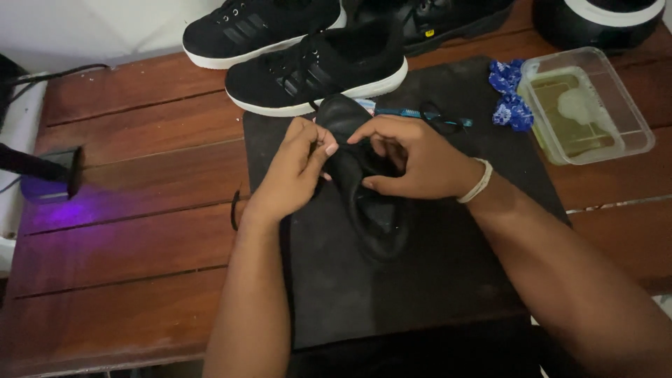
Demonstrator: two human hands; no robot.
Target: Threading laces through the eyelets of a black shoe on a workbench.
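Note:
A black insole (374, 213) lies lengthwise on a dark mat (434, 280) on the wooden table. My left hand (294, 171) pinches the insole's left edge near its top. From the other side my right hand (413, 157), with a pale band at the wrist, grips the upper part, fingers curled over it. The insole's top end bends upward between both hands. Just beyond my hands stands a black sneaker with a white sole (318, 70), and a second matching sneaker (259, 28) sits behind it.
A clear plastic tub (588, 105) with yellowish liquid stands at the right, a blue patterned cloth (509, 94) beside it. A blue-handled tool (420, 113) lies on the mat. A dark lamp (42, 168) casts purple light at the left. More dark items line the back edge.

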